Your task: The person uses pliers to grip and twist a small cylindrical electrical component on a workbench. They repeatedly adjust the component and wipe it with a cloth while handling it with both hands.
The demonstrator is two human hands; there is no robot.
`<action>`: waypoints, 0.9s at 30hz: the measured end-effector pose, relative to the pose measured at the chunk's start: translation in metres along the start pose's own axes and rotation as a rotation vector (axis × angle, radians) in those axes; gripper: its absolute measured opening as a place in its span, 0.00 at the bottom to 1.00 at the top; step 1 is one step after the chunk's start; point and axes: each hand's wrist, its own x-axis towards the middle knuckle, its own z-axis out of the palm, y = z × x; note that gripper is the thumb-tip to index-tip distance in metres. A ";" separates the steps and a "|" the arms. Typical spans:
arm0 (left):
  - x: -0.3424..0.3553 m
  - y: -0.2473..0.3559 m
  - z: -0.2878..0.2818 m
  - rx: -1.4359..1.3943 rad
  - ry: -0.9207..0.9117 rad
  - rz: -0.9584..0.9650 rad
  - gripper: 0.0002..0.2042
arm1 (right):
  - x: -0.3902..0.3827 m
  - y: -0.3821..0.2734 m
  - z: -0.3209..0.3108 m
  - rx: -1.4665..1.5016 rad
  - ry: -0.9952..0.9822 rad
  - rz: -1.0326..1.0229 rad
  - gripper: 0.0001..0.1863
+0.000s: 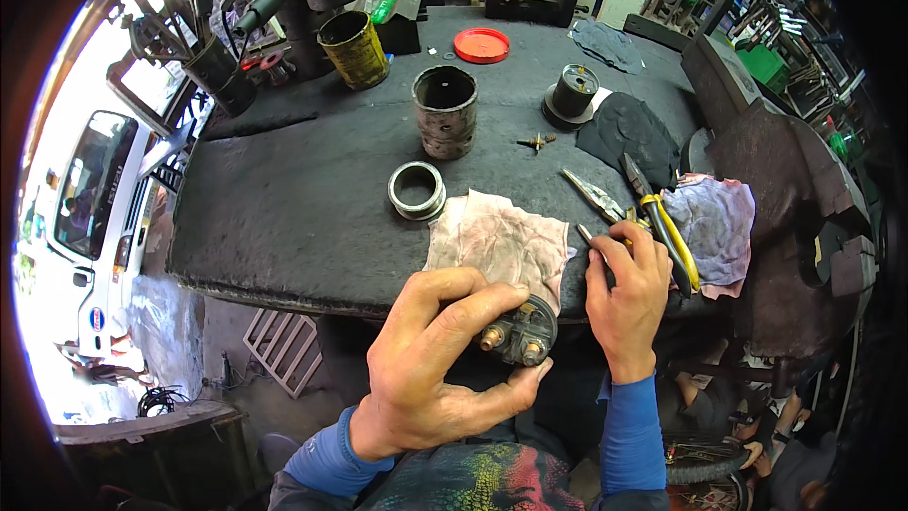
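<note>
Close to my chest, my left hand [449, 360] grips a round black terminal cap [525, 331] by its edges, between thumb and fingers. Two copper-coloured threaded studs stick out of the cap. At the bench's front edge my right hand [629, 289] is closed around a slim rod [584, 233] with a metal tip; its other end is hidden by the fingers. Right beside that hand lie yellow-and-black pliers [676, 246] and long-nose pliers [593, 194]. A stained pinkish cloth [497, 241] spreads over the bench beyond the cap.
On the dark bench [284, 199] stand a metal ring [416, 191], a grimy cylinder [445, 118], a yellow can [354, 49], a red lid [481, 45] and a small metal shaft part [537, 142]. A bluish cloth [714, 227] lies right. Another person's limbs show lower right.
</note>
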 end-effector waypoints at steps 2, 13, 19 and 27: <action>-0.001 0.001 -0.001 -0.003 -0.001 -0.011 0.29 | -0.001 -0.009 -0.016 0.101 0.005 0.029 0.09; -0.004 0.006 -0.005 -0.008 -0.060 -0.080 0.28 | -0.005 -0.073 -0.076 0.706 -0.151 -0.057 0.21; -0.010 -0.005 -0.001 0.000 -0.035 -0.117 0.27 | -0.016 -0.052 -0.074 0.659 -0.030 0.055 0.12; -0.021 -0.019 0.015 -0.662 -0.143 -0.697 0.25 | -0.017 0.026 -0.076 0.062 0.003 0.194 0.11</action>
